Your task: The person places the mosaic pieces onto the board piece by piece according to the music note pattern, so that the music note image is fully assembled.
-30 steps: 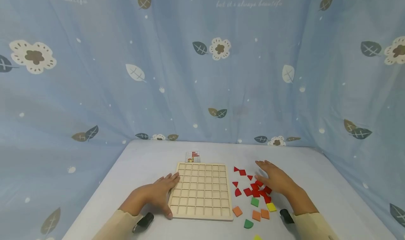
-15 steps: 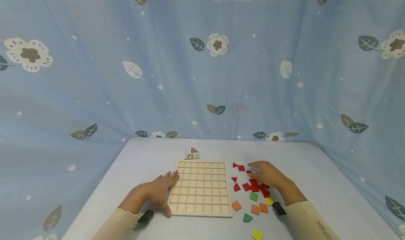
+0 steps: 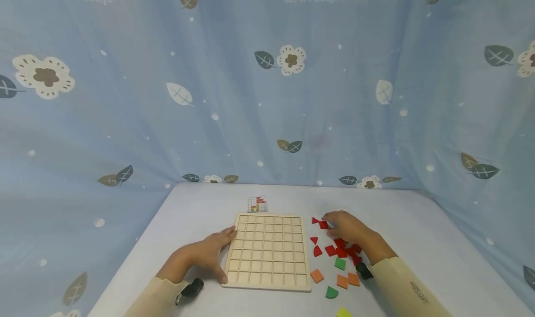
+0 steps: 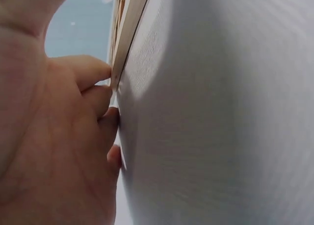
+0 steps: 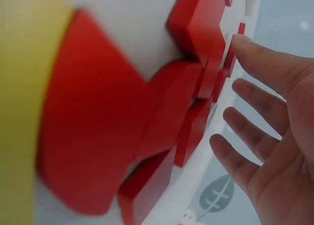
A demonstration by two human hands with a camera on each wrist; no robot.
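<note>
A wooden grid board (image 3: 267,254) lies on the table. My left hand (image 3: 209,253) rests at its left side, thumb at the near corner and fingertips on the edge; the left wrist view shows those fingers against the board's wooden side (image 4: 128,34). Over the red tiles reaches my right hand (image 3: 349,228), its fingertips beside a red square tile (image 3: 323,224) and a red triangle tile (image 3: 315,220). Whether they touch the square cannot be told. In the right wrist view the fingers (image 5: 252,134) are spread with nothing between them. A large red tile (image 5: 93,122) lies close to that camera.
A small pattern card (image 3: 257,203) is behind the board. Right of the board are a green square (image 3: 340,263), several orange squares (image 3: 316,276), a green quarter circle (image 3: 331,292) and a yellow tile (image 3: 343,312). A blue patterned curtain (image 3: 234,122) hangs behind the table.
My right hand has moved left and lowered from above the red pile towards the far red square and triangle. The left hand stays at the board's edge. The head view shifts slightly.
</note>
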